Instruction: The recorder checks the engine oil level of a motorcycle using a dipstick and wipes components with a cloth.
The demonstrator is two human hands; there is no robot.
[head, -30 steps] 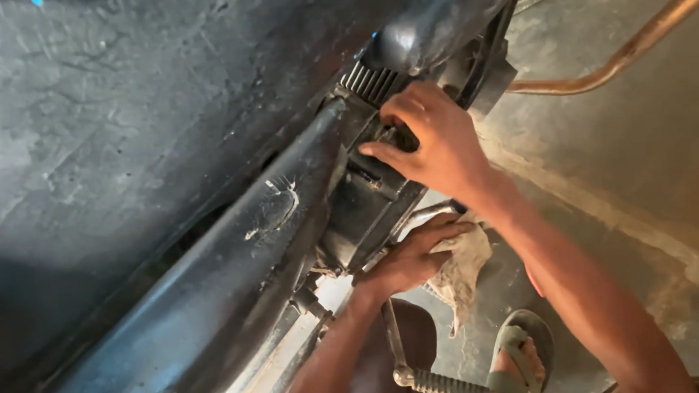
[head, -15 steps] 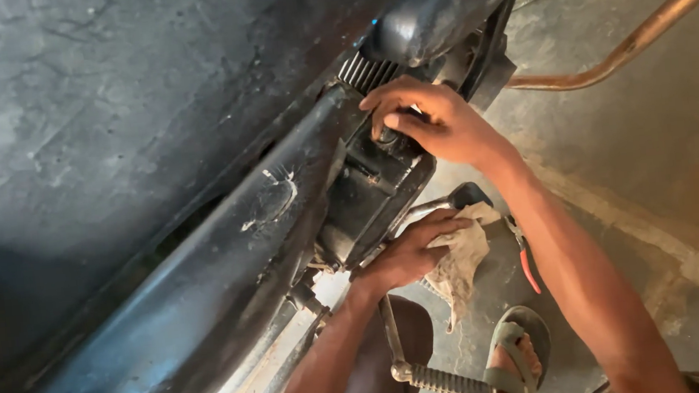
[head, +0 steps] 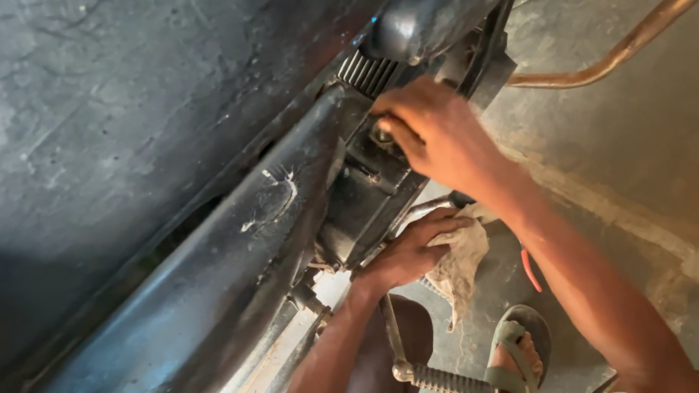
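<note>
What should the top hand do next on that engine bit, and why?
Probably keep twisting the small round cap. The right hand pinches it with its fingers, while the left hand holds a dirty rag just below, likely ready for drips.

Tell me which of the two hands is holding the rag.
The left hand, the lower one beneath the engine, grips the pale rag; the right hand works higher up, ragless.

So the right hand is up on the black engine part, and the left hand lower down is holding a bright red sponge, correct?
Not quite. In the head view the left hand holds a dirty whitish rag, not a red sponge. The right hand is indeed up on the black engine part.
</note>
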